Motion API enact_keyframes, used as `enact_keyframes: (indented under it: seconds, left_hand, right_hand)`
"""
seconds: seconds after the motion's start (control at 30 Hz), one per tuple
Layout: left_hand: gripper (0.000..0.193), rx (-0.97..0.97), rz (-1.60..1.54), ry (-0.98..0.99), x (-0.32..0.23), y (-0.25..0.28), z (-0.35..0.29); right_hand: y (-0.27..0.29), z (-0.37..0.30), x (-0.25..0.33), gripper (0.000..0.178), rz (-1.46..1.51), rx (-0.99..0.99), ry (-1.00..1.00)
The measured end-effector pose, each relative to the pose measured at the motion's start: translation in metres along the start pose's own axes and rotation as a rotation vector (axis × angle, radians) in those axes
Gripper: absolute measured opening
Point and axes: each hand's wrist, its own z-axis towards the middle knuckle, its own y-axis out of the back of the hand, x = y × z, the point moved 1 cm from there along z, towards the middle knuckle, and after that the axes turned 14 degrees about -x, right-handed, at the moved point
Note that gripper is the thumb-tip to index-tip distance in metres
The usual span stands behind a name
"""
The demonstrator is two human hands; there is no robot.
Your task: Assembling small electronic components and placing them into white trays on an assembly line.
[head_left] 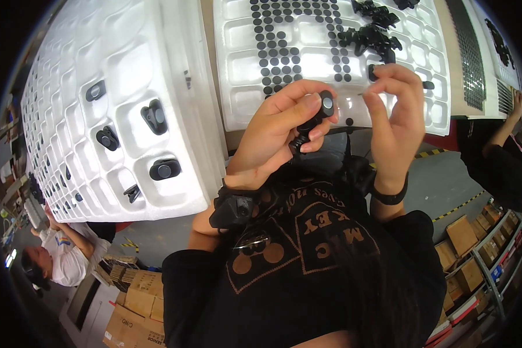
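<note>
My left hand [275, 130] is closed around a black plastic part [326, 104] with a rounded end and a pale round spot on it. A ribbed or coiled black stem runs down from it between my fingers. Just to the right, my right hand [395, 113] is raised with thumb and fingers drawn together; a tiny thin thing shows at the tips, too small to name. Both hands are over the near edge of a white moulded tray [238, 95]. Rows of black round discs [269, 53] lie on that tray, along with a pile of black clip-like parts [372, 39].
On the left, another white compartment tray [116, 35] holds black clips [153, 117] in several pockets. A dark sheet of discs [468, 55] lies at the far right. People work at both sides. Cardboard boxes [136, 313] and a loaded rack [481, 243] stand behind me.
</note>
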Motion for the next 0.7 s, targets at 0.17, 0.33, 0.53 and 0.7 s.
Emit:
enact_keyframes:
  seconds: [0.17,0.33,0.53,0.7]
  left_hand:
    - [0.02,0.048,-0.063,0.0,-0.003,0.004,-0.002]
    - [0.021,0.011,-0.031,-0.007,-0.003,0.005,-0.003]
    - [0.021,0.008,-0.035,-0.032,0.002,0.005,-0.002]
    - [0.021,0.014,-0.031,-0.051,0.004,0.003,-0.003]
  right_hand:
    - [-0.01,-0.006,0.018,0.005,0.241,0.109,-0.087]
    - [-0.014,-0.009,0.015,0.006,0.237,0.11,-0.059]
    - [-0.012,-0.01,0.013,0.006,0.209,0.147,-0.064]
    - [-0.015,-0.012,0.011,0.01,0.152,0.086,-0.061]
